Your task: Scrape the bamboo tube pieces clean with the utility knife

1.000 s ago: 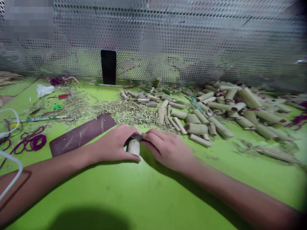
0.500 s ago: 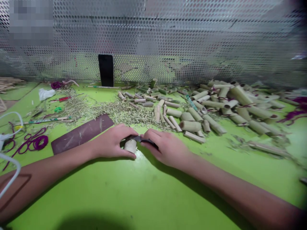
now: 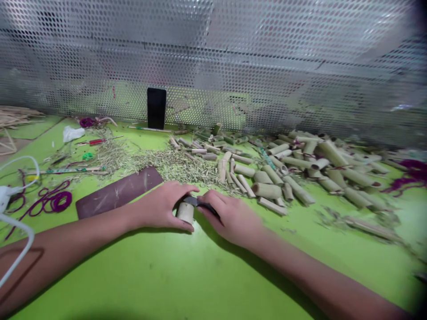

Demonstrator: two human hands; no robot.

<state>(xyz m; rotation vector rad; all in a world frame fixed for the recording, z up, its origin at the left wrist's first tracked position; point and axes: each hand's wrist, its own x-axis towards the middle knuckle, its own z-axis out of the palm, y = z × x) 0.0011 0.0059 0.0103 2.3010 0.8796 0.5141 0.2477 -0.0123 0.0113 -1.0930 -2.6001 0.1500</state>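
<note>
Presently, left hand (image 3: 163, 206): it grasps the short bamboo piece (image 3: 186, 214) between thumb and fingers, at the green table (image 3: 150, 275).
Right hand (image 3: 230, 218): it is wrapped around the small dark knife (image 3: 192, 201).
Knife blade: it lies at the piece's upper end; from afar, I judge the step is trimming.
Next stroke: it calls, I think, for steady hold, left fingertips away from the edge.

No lettering, brand, number or sign is legible.
</note>
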